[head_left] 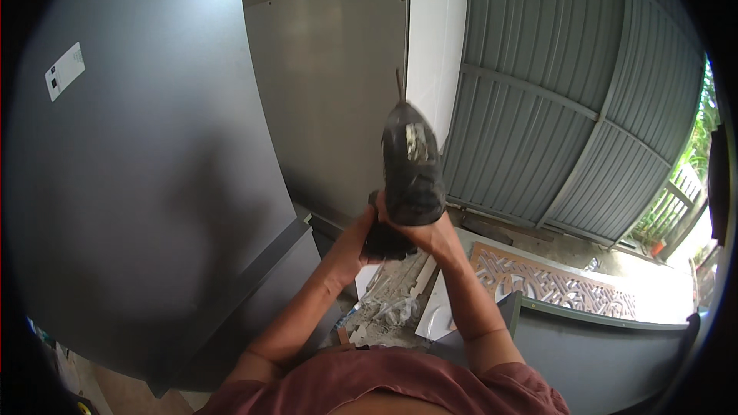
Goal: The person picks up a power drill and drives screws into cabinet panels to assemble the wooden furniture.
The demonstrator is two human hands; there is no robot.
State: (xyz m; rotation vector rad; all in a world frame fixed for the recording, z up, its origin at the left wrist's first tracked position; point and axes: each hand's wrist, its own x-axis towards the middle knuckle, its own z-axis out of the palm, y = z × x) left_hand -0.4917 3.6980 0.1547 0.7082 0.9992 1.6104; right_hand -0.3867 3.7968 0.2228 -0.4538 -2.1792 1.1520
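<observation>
Drill (413, 165), seemingly cordless, raised bit-first toward grey panel (330, 100), both hands clasped around it: left (367, 232), right (432, 232)

Daylight enters from the right; the grey panel (146, 184) lies shadowed; fisheye edges bend and darken

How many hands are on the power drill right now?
2. The left hand wraps the lower grip of the black power drill; the right hand clasps its body from the right. The drill's bit points up toward the grey panel.
</observation>
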